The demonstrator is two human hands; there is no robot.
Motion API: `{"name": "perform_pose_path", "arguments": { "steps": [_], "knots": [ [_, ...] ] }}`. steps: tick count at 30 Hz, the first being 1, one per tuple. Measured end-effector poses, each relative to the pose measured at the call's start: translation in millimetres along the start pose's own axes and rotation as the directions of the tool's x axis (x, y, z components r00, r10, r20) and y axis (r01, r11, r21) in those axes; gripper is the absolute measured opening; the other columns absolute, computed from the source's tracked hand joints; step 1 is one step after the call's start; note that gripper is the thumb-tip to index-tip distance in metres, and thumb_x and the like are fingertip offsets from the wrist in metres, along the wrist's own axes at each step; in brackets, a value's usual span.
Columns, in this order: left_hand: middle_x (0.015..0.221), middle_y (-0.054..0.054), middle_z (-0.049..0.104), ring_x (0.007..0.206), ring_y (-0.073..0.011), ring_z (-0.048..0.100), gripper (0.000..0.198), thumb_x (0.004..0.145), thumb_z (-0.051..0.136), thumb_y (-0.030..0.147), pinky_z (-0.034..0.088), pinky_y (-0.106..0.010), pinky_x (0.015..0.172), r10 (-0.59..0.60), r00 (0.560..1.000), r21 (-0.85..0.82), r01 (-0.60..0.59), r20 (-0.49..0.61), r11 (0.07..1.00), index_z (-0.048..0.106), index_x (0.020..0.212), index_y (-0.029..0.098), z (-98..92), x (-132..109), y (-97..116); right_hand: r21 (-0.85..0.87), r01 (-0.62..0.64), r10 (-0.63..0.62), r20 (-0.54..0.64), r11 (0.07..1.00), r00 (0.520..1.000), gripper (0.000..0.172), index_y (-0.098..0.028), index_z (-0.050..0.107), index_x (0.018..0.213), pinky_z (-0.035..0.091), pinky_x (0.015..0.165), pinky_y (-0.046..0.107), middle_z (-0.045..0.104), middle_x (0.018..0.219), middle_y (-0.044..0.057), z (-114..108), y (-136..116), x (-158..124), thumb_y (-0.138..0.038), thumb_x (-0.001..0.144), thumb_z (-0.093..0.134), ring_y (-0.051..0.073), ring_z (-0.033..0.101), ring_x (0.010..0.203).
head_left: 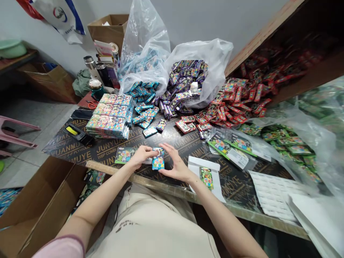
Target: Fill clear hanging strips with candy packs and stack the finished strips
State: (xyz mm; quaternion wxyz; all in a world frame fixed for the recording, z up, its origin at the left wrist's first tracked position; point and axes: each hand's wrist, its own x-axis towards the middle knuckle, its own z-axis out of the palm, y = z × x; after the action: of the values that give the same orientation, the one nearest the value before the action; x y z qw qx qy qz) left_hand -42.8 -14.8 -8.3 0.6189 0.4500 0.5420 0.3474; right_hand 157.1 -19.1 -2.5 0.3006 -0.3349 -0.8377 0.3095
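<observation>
A small blue printed box [158, 162] is upright in front of me, near the table's front edge. My left hand [142, 156] pinches its upper left side, with the thumb lying over the front. My right hand [176, 165] spans the box from the right, fingertips at the top end and thumb at the bottom end. Behind my left hand a green printed packet [125, 154] lies flat, partly covered. To the right, a green box [206, 177] rests on a white paper sheet [219, 191]. Another blue box [149, 131] lies beyond my hands beside a purple box [161, 125].
Stacked wrapped boxes [110, 116] stand at left by a tape cutter [76, 133] and scissors [92, 104]. Behind are piles of purple boxes [185, 77] and red boxes [233, 104]. Green packets [228, 148] and a white sheet [276, 195] lie right. An open carton [34, 200] stands lower left.
</observation>
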Motion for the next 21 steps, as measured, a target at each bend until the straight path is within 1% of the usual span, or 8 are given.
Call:
{"name": "perform_pose_path", "arguments": {
  "steps": [1,3,5,7,8,10,15,21],
  "knots": [
    [0.062,-0.002,0.06,0.058,-0.0126,0.052,0.04,0.069,0.068,0.052,0.04,-0.025,0.059,0.045,0.999,0.067,-0.047,0.021,0.997,0.068,0.071,0.012,-3.6,-2,0,-0.026,0.024,-0.024,-0.01,0.999,1.0,0.08,-0.025,0.033,0.141,0.032,0.107,0.046,0.047,0.137,0.011,-1,1,0,-0.036,0.07,0.07,0.028,0.041,0.13],
    [0.097,-0.009,0.067,0.088,-0.0214,0.061,0.052,0.071,0.067,0.053,0.045,-0.033,0.08,0.199,0.978,0.271,-0.207,0.057,0.94,0.067,0.106,0.015,-15.4,-8,-1,-0.105,0.026,-0.033,-0.069,0.994,0.997,0.073,-0.024,0.04,0.135,0.034,0.103,0.045,0.055,0.127,0.01,1,4,-1,-0.032,0.069,0.069,0.027,0.05,0.12],
    [0.132,-0.012,0.053,0.12,-0.0302,0.048,0.082,0.061,0.077,0.05,0.033,-0.047,0.103,0.324,0.936,0.556,-0.343,0.137,0.757,0.05,0.133,0.022,-31.0,-13,-7,-0.214,-0.006,-0.02,-0.121,0.977,0.992,0.071,-0.022,0.044,0.132,0.03,0.103,0.047,0.059,0.122,0.011,5,10,-3,-0.035,0.067,0.07,0.028,0.054,0.113],
    [0.141,-0.014,0.044,0.131,-0.0345,0.036,0.102,0.051,0.085,0.042,0.015,-0.057,0.11,0.312,0.918,0.776,-0.377,0.243,0.505,0.038,0.141,0.026,-45.3,-17,-16,-0.307,-0.037,-0.006,-0.138,0.951,0.99,0.069,-0.021,0.046,0.13,0.024,0.105,0.05,0.061,0.119,0.011,10,18,-5,-0.038,0.067,0.069,0.028,0.056,0.109],
    [0.139,-0.014,0.045,0.13,-0.0346,0.037,0.105,0.051,0.085,0.039,0.012,-0.059,0.11,0.28,0.919,0.832,-0.375,0.277,0.409,0.034,0.143,0.026,-50.6,-18,-21,-0.34,-0.05,0.001,-0.142,0.939,0.99,0.067,-0.021,0.046,0.129,0.022,0.105,0.05,0.062,0.118,0.011,14,21,-7,-0.039,0.068,0.069,0.028,0.057,0.109],
    [0.132,-0.013,0.05,0.123,-0.0313,0.044,0.104,0.058,0.082,0.034,0.014,-0.058,0.111,0.253,0.917,0.869,-0.379,0.308,0.317,0.027,0.146,0.025,-56.9,-20,-30,-0.381,-0.069,0.015,-0.144,0.922,0.99,0.064,-0.021,0.048,0.128,0.019,0.106,0.051,0.062,0.12,0.011,20,25,-8,-0.038,0.07,0.068,0.029,0.055,0.112],
    [0.13,-0.011,0.048,0.119,-0.0286,0.046,0.107,0.066,0.075,0.033,0.028,-0.049,0.108,0.389,0.879,0.828,-0.422,0.274,0.369,0.009,0.15,0.024,-59.1,-22,-34,-0.298,-0.062,0.034,-0.098,0.953,0.995,0.07,-0.022,0.047,0.129,0.017,0.108,0.051,0.062,0.122,0.009,29,27,-8,-0.042,0.067,0.07,0.029,0.053,0.115],
    [0.128,-0.011,0.049,0.117,-0.0291,0.047,0.108,0.067,0.074,0.032,0.032,-0.048,0.106,0.416,0.867,0.787,-0.452,0.276,0.42,0.006,0.15,0.024,-60.4,-25,-28,-0.204,-0.037,0.042,0.018,0.978,0.999,0.076,-0.023,0.039,0.135,0.013,0.11,0.054,0.056,0.131,0.012,21,30,-5,-0.045,0.069,0.069,0.03,0.048,0.124]
  ]
}}
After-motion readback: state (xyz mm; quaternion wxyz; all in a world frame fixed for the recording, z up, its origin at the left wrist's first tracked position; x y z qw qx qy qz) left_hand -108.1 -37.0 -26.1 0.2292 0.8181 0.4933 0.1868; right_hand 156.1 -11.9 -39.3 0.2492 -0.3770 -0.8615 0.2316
